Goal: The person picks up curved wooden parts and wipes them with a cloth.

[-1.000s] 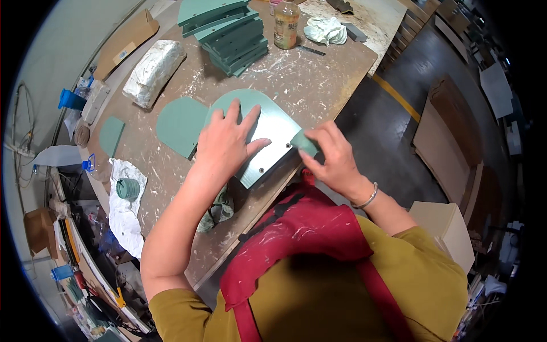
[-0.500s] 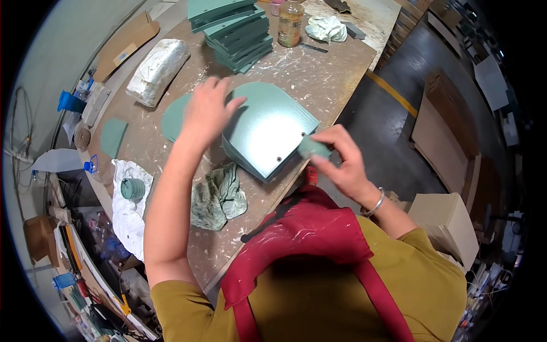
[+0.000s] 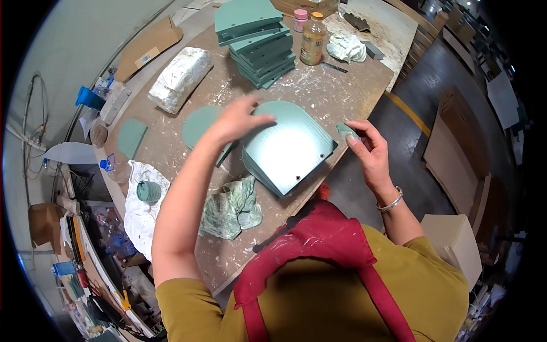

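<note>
A stack of pale green panels (image 3: pixel 290 145), rounded at the far end and straight at the near end, lies on the worktable (image 3: pixel 364 80). Two small dark holes show near its straight edge. At the stack's far left edge is my left hand (image 3: pixel 239 119), thumb apart from the fingers; whether it touches the top panel is hard to tell. My right hand (image 3: pixel 370 151) pinches a small green pad (image 3: pixel 345 131) just off the stack's right side. A green-stained rag (image 3: pixel 228 211) lies crumpled in front of the stack. Another rounded green piece (image 3: pixel 199 122) sits partly behind my left forearm.
A taller pile of green panels (image 3: pixel 262 54) stands at the back. Beside it are a bottle with an orange cap (image 3: pixel 313 40), a pink jar (image 3: pixel 299 20) and a white cloth (image 3: pixel 346 48). A wrapped bundle (image 3: pixel 181 80) and a green round container (image 3: pixel 149 192) are at the left.
My right hand has moved off the panel's right corner, and the pad in it has turned edge-on. My left hand stays by the far left edge. The whole view has shifted somewhat.
</note>
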{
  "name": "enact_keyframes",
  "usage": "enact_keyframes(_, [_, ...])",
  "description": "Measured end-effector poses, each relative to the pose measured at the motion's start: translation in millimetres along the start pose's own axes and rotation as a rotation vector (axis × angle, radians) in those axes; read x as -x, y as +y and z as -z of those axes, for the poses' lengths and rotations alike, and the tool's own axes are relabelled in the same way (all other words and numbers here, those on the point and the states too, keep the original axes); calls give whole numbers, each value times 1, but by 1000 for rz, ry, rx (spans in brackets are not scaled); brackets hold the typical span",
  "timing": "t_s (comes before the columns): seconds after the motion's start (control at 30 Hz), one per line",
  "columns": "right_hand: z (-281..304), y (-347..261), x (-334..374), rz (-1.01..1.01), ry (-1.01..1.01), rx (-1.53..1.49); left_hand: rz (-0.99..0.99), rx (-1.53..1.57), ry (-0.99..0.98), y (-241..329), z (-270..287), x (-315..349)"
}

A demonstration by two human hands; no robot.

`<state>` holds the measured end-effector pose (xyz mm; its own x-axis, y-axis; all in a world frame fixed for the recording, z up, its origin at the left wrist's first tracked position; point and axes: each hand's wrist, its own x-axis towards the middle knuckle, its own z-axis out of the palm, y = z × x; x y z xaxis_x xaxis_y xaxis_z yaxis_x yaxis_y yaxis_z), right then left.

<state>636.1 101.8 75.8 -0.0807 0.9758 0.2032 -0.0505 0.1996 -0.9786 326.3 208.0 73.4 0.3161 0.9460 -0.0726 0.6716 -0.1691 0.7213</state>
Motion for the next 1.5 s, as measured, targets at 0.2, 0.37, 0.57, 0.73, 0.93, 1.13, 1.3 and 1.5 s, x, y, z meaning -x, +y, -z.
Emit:
enact_keyframes(0.2, [4, 12, -8, -113, 29, -106, 4, -14, -142, -6, 14, -29])
enact_keyframes(0.37, [32, 18, -16, -177, 88, -269, 2, 243, -169, 33, 52, -16])
enact_keyframes(0.57, [51, 19, -39, -167, 164, -541, -485, -113, -156, 173, 68, 19])
enact_keyframes(0.73, [40, 16, -58, -156, 105, -642, -688, -378, 15, 147, 62, 39])
enact_keyframes(0.93, [8, 16, -63, -199, 27, -512, -551, -533, 152, 51, 36, 67])
enact_keyframes(1.13, [-20, 53, -120, -150, -112, -372, -562, -513, 234, -11, 6, 74])
enact_keyframes(1.3, [-36, 72, -156, -353, -171, -558, -374, -321, 413, -14, -18, 77])
enact_keyframes(1.5, [-17, 46, -124, -361, -174, -518, 98, 736, 894, 16, -82, 95])
